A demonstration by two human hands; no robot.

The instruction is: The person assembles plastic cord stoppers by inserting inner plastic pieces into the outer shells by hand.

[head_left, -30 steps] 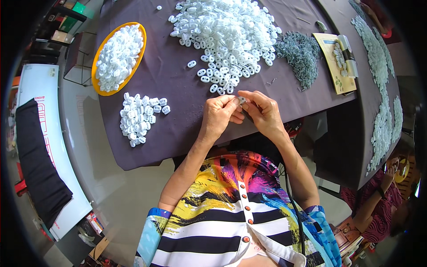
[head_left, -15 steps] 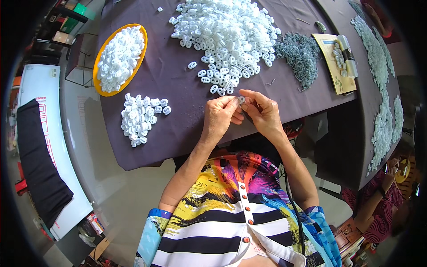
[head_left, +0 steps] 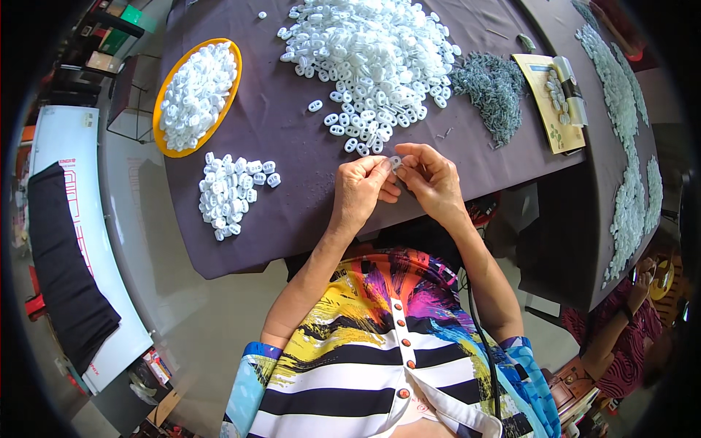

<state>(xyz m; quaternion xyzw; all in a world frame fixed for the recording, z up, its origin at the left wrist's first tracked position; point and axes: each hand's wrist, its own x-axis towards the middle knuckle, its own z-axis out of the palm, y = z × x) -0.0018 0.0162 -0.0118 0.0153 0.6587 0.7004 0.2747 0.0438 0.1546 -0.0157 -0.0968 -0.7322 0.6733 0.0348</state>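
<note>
Between my two hands, just over the table's near edge, is a small white oval plastic piece with two holes. My left hand pinches it between thumb and fingertips. On its other side my right hand has thumb and forefinger closed at the piece; whether a tiny part sits in those fingertips I cannot make out. Right beyond my hands begins a big heap of similar white two-holed pieces. To the right of it lies a pile of small thin grey parts.
On the left, an orange oval tray is filled with white pieces, and a smaller pile of white pieces lies nearer. A yellow booklet carries a clear pack at right. Another table bears more heaps; a co-worker's arm is beside it.
My right hand's fingers have shifted slightly at the white piece, which has tilted a little. My left hand stays almost where it was.
</note>
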